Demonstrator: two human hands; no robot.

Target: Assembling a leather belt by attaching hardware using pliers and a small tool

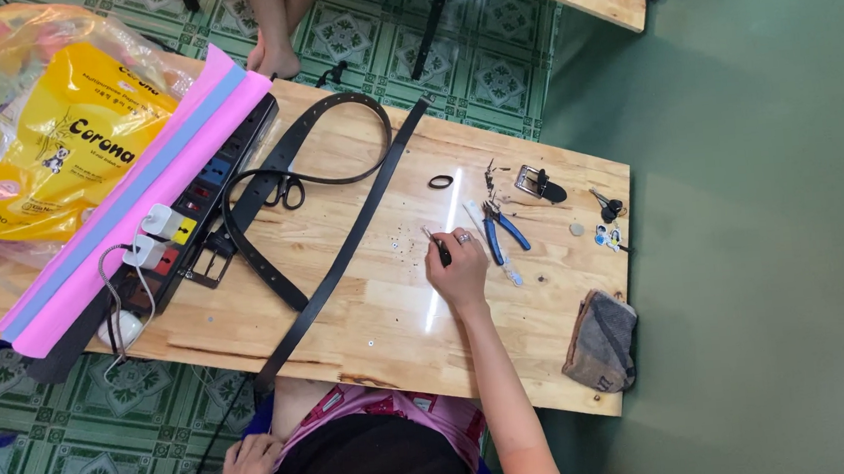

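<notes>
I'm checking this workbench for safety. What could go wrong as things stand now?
The long black belt hangs off the table edge toward the left hand; a tug might drag it off. The small bits scattered beside the right hand, which holds a thin dark tool, could easily be swept away.

Glossy pale wood table (388,320); smooth matt black belt (343,253); shiny metal buckle (530,182); coarse grey cloth (601,341), lower right.
</notes>
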